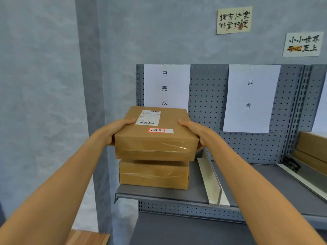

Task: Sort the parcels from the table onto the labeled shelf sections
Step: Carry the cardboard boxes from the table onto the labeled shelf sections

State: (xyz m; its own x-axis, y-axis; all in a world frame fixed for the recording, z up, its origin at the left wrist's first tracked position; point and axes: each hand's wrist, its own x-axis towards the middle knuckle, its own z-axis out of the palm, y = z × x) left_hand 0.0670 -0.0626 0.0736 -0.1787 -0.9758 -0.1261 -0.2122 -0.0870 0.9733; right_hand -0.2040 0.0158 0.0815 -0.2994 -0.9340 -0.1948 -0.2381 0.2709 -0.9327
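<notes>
I hold a flat brown cardboard parcel (155,138) with a white shipping label and a red-framed sticker on top. My left hand (115,131) grips its left side and my right hand (196,133) grips its right side. It sits on or just above a second, similar parcel (154,174) lying on the grey shelf (177,193). Both are in the leftmost section, under a white paper label (167,85) on the pegboard back. A second paper label (251,98) marks the section to the right.
A white divider (210,179) separates the left section from the middle one. Another divider (300,179) stands farther right, with brown boxes (313,149) beyond it. A wooden table corner (88,237) shows at the bottom left. Two paper notes hang on the wall above.
</notes>
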